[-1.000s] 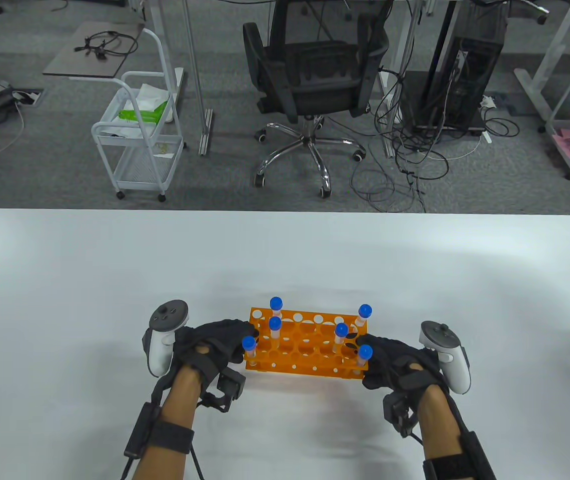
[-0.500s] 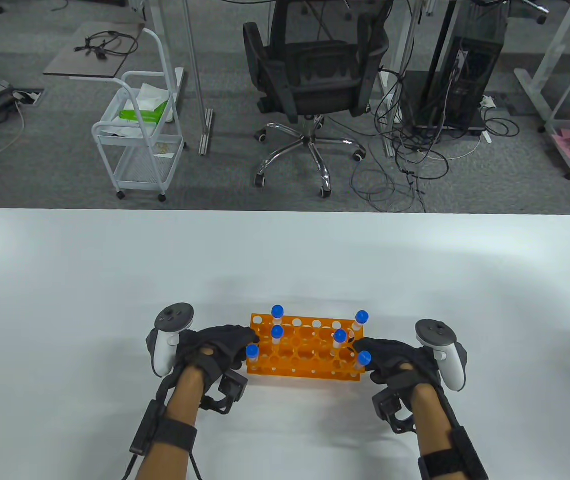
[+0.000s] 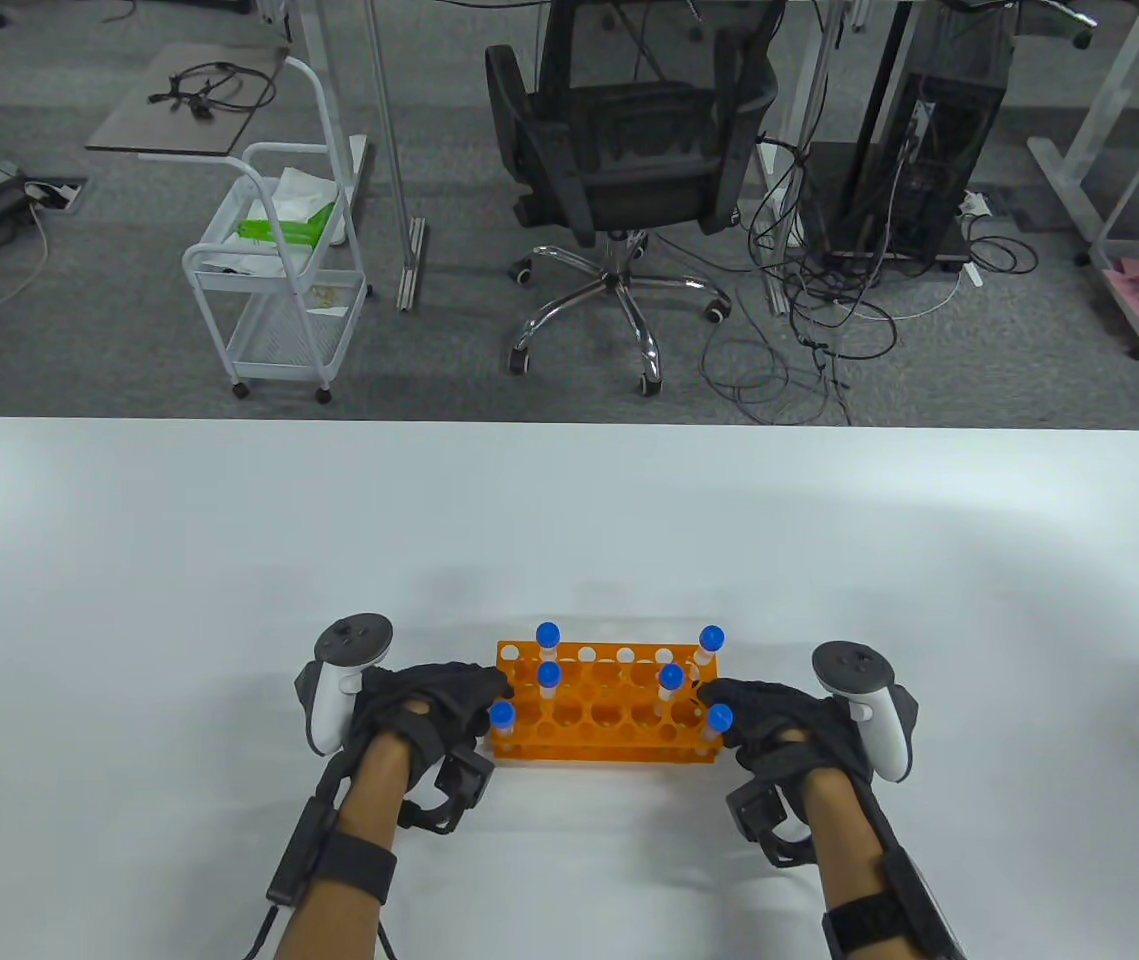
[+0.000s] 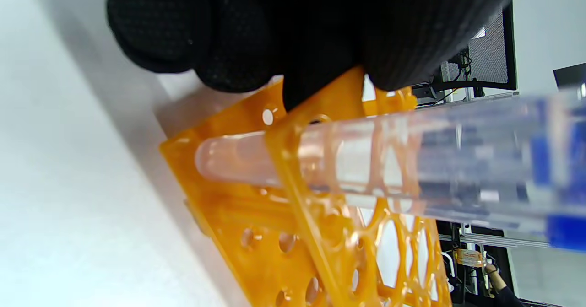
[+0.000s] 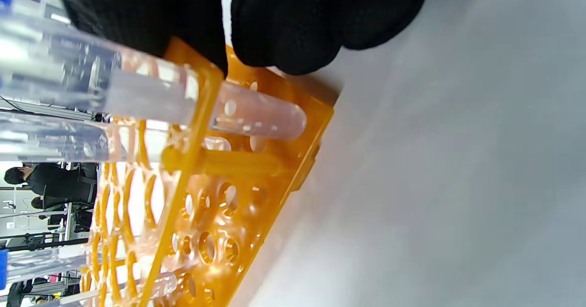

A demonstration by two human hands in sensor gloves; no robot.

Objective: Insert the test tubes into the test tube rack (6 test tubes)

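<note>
An orange test tube rack (image 3: 604, 715) stands on the white table (image 3: 569, 520), near its front edge. Several clear tubes with blue caps (image 3: 548, 633) stand upright in its holes. My left hand (image 3: 439, 695) grips the rack's left end and my right hand (image 3: 764, 712) grips its right end. In the left wrist view my fingers (image 4: 238, 37) hold the rack's end wall (image 4: 316, 110) beside a tube (image 4: 366, 160). In the right wrist view my fingers (image 5: 293, 23) hold the other end (image 5: 256, 83) beside a tube (image 5: 247, 110).
Beyond the table's far edge are an office chair (image 3: 619, 150), a white wire cart (image 3: 279, 270) and loose cables (image 3: 809, 300) on the floor. White table surface lies to the left, right and behind the rack.
Both hands have drawn the rack toward the table's front edge and squared it up; the tubes stayed in their holes.
</note>
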